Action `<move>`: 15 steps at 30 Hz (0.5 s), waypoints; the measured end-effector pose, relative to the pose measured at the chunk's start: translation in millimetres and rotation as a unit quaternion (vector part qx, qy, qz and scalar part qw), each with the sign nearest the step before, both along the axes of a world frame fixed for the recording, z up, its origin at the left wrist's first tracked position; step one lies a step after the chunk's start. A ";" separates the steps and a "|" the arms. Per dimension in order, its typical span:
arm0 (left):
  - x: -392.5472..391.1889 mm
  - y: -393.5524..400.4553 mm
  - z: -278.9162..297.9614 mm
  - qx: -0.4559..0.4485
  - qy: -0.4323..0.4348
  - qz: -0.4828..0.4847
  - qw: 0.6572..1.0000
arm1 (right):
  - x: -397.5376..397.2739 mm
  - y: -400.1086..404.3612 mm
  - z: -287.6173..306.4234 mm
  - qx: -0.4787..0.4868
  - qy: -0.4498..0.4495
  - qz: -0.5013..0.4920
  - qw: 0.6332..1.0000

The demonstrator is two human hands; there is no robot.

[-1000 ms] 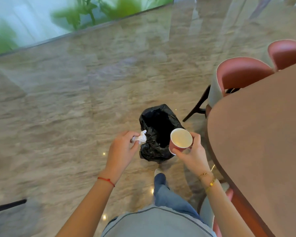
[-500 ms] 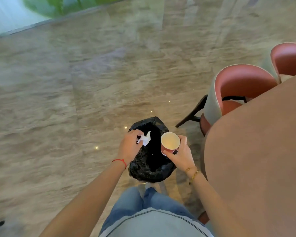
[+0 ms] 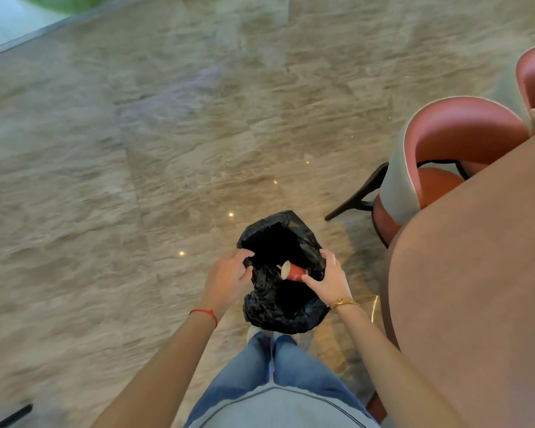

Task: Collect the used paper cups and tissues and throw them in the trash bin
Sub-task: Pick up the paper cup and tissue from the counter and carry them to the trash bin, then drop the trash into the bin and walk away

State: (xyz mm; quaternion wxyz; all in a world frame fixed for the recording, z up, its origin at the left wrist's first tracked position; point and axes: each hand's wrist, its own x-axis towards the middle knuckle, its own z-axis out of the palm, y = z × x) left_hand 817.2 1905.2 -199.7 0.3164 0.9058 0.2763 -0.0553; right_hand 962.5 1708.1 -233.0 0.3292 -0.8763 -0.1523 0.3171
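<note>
The trash bin [image 3: 291, 316], lined with a black bag, stands on the floor right in front of my feet. A red paper cup [image 3: 293, 272] lies tilted on its side over the bin's opening, its white rim pointing left. My right hand [image 3: 329, 278] hovers at the bin's right edge with fingers spread, and its thumb tip is right beside the cup's base. At the bin's left edge my left hand [image 3: 229, 276] has relaxed fingers and holds nothing. The tissue is out of sight.
A brown table [image 3: 476, 288] fills the right side, close to the bin. Two pink chairs [image 3: 439, 168] are tucked against it at the upper right. Polished stone floor [image 3: 136, 180] stretches to the left and ahead.
Both hands moved lower over the bin. My left hand let go of the tissue, which is gone from view. My right hand released the cup, which now tips sideways into the bag.
</note>
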 end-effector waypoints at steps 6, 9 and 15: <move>-8.8 10.6 18.0 0.051 -0.049 -0.018 0.997 | -0.6 -8.1 31.3 0.030 -0.128 0.071 0.989; -14.7 9.3 28.5 0.067 -0.065 -0.019 0.995 | -3.2 -16.0 44.8 0.036 -0.176 0.087 0.980; -29.2 0.1 49.0 0.059 -0.089 0.005 0.994 | -11.1 -42.2 64.8 0.019 -0.205 0.074 0.976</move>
